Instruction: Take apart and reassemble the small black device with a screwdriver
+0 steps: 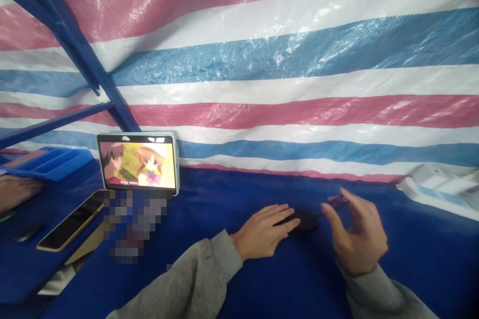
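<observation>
My left hand [262, 232] lies palm down with its fingers stretched out, the fingertips touching the near-left part of a dark, flat, rounded object [307, 220] on the blue tabletop. What kind of object it is cannot be made out. Just right of it, my right hand [361, 232] is raised a little above the table. Its thumb and index finger are curled toward each other around something small and thin, too blurred to name. A faint dark line runs from the rounded object toward the right thumb.
A phone-like screen [138, 164] playing a cartoon leans upright at the back left. Before it lies a dark phone [73, 222], with a blue compartment tray [63, 162] beyond. Another person's hand [18, 192] is at far left. White packages [443, 189] stand at right, before a striped sheet [284, 109].
</observation>
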A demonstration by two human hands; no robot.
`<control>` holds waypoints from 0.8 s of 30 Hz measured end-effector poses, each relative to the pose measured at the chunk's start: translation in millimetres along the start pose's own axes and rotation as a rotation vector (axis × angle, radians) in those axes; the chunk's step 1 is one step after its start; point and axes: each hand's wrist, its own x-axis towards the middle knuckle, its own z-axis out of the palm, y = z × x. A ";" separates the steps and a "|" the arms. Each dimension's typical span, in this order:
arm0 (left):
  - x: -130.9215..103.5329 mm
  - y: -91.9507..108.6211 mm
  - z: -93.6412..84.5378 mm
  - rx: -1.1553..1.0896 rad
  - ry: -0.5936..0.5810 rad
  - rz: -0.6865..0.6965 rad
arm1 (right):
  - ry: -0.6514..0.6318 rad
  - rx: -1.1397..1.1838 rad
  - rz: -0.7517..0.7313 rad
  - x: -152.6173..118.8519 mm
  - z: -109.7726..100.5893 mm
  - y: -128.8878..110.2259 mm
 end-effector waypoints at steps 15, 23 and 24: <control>-0.8 -1.4 1.3 -0.023 -0.012 -0.004 | -0.090 0.045 0.051 1.3 -0.1 -2.5; -1.0 -2.4 0.7 -0.033 -0.002 -0.001 | 0.012 0.033 0.018 1.5 -0.6 -4.5; -0.8 -3.0 1.0 -0.033 -0.007 0.002 | -0.014 0.045 0.024 1.4 -1.1 -5.4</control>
